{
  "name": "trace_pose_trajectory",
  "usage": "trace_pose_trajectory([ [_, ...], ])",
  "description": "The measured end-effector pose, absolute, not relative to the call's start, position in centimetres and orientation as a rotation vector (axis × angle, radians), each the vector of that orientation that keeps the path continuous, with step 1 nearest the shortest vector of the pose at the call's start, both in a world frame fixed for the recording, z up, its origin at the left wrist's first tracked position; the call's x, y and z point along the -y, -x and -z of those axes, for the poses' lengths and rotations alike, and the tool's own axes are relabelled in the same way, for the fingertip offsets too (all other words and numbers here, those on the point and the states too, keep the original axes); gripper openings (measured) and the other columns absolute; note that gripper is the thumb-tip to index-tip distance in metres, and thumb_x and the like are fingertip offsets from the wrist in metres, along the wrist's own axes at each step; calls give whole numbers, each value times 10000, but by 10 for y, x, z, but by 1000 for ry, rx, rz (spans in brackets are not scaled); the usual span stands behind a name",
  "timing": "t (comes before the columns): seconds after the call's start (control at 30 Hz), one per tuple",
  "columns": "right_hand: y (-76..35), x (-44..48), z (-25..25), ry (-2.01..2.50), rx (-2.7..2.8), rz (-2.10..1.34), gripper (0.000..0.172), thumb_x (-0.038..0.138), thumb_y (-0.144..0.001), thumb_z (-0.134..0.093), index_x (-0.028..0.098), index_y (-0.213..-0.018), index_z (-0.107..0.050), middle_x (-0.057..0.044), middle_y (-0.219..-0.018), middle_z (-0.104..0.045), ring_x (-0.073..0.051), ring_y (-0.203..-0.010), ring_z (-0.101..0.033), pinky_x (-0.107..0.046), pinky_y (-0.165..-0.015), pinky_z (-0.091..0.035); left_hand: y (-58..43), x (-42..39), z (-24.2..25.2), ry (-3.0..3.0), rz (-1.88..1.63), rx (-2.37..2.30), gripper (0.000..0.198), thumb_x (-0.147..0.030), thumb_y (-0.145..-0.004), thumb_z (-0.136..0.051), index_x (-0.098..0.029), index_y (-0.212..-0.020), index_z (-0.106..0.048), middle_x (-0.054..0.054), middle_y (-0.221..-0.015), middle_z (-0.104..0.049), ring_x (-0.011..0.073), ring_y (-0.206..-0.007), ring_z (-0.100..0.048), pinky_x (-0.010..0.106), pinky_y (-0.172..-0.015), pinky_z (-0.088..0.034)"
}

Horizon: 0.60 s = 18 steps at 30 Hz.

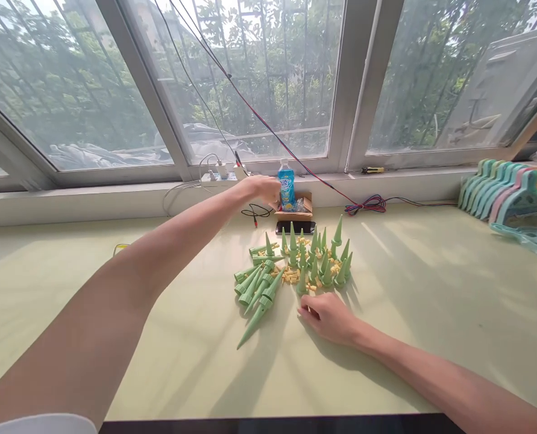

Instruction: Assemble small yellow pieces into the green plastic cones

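Nearest to us, a white sleeve (37,424) ends on the left arm, and the pale table (182,361) begins above a dark strip. Our right hand (326,314) rests on the tabletop just short of the upright green cones (326,272). Its fingers are curled loosely, with a gap showing between thumb and forefinger; we cannot tell whether the hidden palm holds anything.

To the left of this hand we find the lying green cones (255,286), heaped across one another, the nearest with its tip pointing toward us. The upright cones stand in a cluster farther right, tips up, and small yellow pieces (290,275) lie scattered between the two groups and among the standing bases.

Behind them we note a dark phone (295,228) lying flat, then an open cardboard box (305,208) with a blue bottle (286,187) upright at it. Our left hand (267,188) reaches in beside the bottle, on its left; its fingers are turned away from us, so we cannot tell whether they grasp something.

Farther off to the right lie a bundled red-and-black cable (366,205) and a row of mostly teal dustpan-like items (505,190). On the sill we see a yellow-handled tool (373,170), and beyond it windows (259,78) with foliage outside.
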State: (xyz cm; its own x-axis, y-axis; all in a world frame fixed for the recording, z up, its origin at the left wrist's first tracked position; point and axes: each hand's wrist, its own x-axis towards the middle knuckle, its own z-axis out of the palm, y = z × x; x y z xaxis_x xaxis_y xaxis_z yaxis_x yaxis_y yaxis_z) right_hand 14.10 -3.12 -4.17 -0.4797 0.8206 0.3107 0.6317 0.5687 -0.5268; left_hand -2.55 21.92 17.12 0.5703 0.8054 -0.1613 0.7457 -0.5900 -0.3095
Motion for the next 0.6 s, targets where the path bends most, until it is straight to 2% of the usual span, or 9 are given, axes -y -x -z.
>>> trace_pose_trajectory([
  [0.07,-143,30,44,1179,2261,-460,208,187,-897,-505,192,-690,-522,29,-536,-500,-106,-486,-409,-243,-534,-266,18,-212,-190,2513,-343,1278,141,-146,-726,-569,-99,-698,-699,125,-802,-677,233,-799,-615,303,-701,-438],
  [0.13,-145,28,47,1169,2264,-447,187,185,-891,-512,191,-706,-535,26,-549,-520,-109,-498,-431,-241,-540,-274,12,-204,-200,2460,-253,1235,205,-137,-751,-532,-90,-833,-714,139,-913,-671,256,-904,-619,318,-757,-423],
  [0.27,-147,26,48,1165,2285,-387,204,190,-898,-499,192,-697,-534,22,-552,-526,-114,-507,-444,-238,-542,-276,17,-189,-196,2332,-94,1109,291,-147,-813,-462,-57,-922,-716,158,-899,-666,264,-916,-631,333,-777,-398],
  [0.33,-148,25,46,1167,2302,-364,218,195,-901,-492,193,-687,-530,22,-550,-523,-116,-505,-442,-235,-539,-275,30,-182,-187,2324,-21,1143,309,-166,-840,-432,-71,-875,-723,149,-836,-666,257,-880,-636,336,-772,-392],
  [0.47,-147,23,44,1166,2315,-328,204,184,-894,-500,190,-693,-534,18,-563,-528,-116,-516,-451,-234,-544,-274,67,-159,-167,2338,153,1187,339,-211,-882,-409,-99,-717,-682,122,-694,-643,208,-688,-613,299,-666,-361],
  [0.6,-145,23,45,1162,2330,-314,202,199,-899,-507,187,-700,-539,19,-563,-528,-114,-523,-454,-235,-553,-275,95,-114,-140,2210,625,1268,405,-303,-944,-374,-148,-650,-607,65,-572,-578,155,-526,-503,268,-568,-291],
])
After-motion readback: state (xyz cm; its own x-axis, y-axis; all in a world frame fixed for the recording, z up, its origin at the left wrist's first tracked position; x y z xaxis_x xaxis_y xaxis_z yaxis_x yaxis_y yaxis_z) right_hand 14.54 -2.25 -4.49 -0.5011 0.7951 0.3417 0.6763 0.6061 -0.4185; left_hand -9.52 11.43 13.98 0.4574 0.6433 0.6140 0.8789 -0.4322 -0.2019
